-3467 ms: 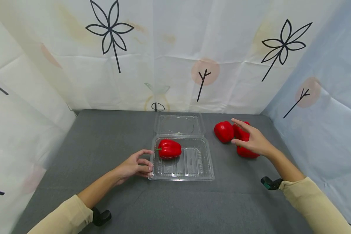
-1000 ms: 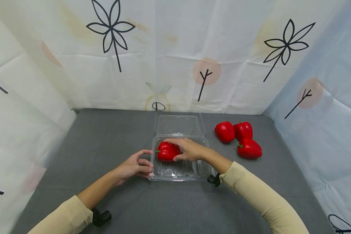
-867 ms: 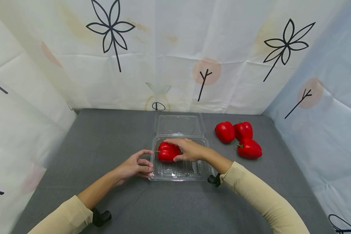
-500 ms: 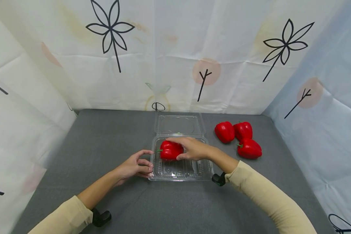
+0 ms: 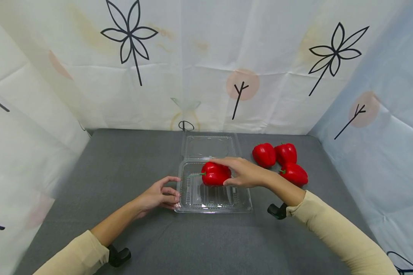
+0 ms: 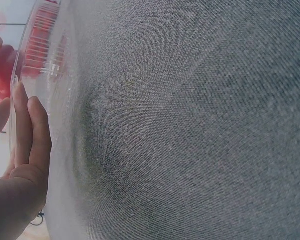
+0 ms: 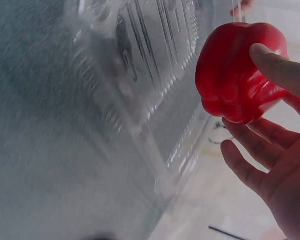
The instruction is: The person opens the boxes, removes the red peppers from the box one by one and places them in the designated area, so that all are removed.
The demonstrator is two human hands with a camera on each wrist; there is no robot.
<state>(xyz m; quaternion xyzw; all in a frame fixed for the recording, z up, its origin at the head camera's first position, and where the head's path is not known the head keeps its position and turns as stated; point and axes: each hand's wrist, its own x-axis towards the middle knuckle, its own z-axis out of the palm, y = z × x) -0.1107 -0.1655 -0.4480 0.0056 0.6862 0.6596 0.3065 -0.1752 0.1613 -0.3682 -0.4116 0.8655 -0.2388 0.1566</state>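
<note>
A red bell pepper [image 5: 211, 175] with a green stem is held up over the clear plastic container [image 5: 244, 204], its stem to the left. My right hand [image 5: 246, 172] grips it from the right side; in the right wrist view the thumb [image 7: 277, 67] lies on one side and fingers stretch under the other. The container's lid [image 5: 209, 147] is folded back, away from me. At the container's left edge is my left hand [image 5: 161, 193], its fingers and thumb at the rim; the left wrist view shows the rim between thumb and fingers [image 6: 24, 132].
Beyond the container to the right, three more red bell peppers [image 5: 264, 155] lie close together on the grey cloth-covered table [image 5: 134, 152]. Printed white curtains [image 5: 206, 91] enclose the table at the back and both sides.
My right hand moved from the peppers on the right to the one in the container, took hold of it, then raised it and shifted it right. The left hand stayed at the rim.
</note>
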